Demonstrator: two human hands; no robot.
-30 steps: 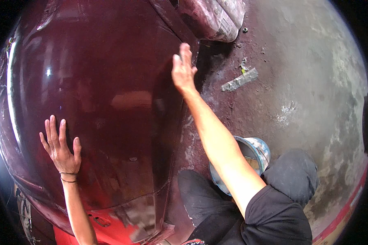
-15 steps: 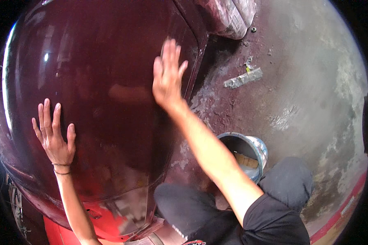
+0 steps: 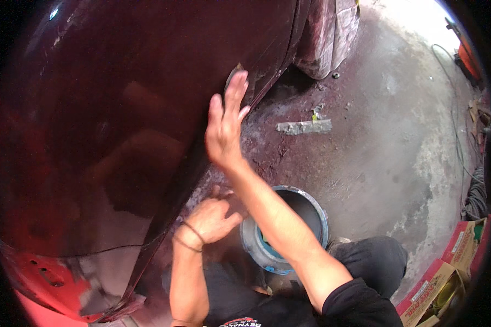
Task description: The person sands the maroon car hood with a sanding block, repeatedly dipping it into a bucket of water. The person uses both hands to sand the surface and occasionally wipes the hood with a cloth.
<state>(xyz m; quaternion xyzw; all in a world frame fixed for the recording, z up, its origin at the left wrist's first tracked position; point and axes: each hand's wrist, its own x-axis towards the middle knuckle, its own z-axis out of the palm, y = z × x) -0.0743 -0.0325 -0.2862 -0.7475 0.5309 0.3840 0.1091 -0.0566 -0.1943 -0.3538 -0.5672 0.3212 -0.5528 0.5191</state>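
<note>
My right hand [image 3: 225, 125] lies flat along the lower edge of a glossy dark maroon car body panel [image 3: 147, 98]. Under its fingertips sticks out the edge of a thin dark sheet, which looks like a piece of sandpaper [image 3: 233, 76], pressed to the panel. Off the panel, my left hand [image 3: 204, 220] is beside my right forearm, left of a bucket [image 3: 247, 240]. Its thumb stands away from the fingers, which are partly blurred. I see nothing held in it. The bucket is grey-blue, and my right forearm covers part of its opening.
Paper masking [image 3: 326, 43] covers a rounded part at the top. Grey tape [image 3: 304, 127] lies on the stained concrete floor [image 3: 387, 147]. Cardboard boxes [image 3: 436, 278] stand at the lower right, and a dark cable [image 3: 457, 125] runs along the right side. Red bodywork [image 3: 49, 272] shows at lower left.
My left hand has come off the panel and moved right toward the bucket. My right hand stays on the panel with the sandpaper. The view has shifted to the right.
</note>
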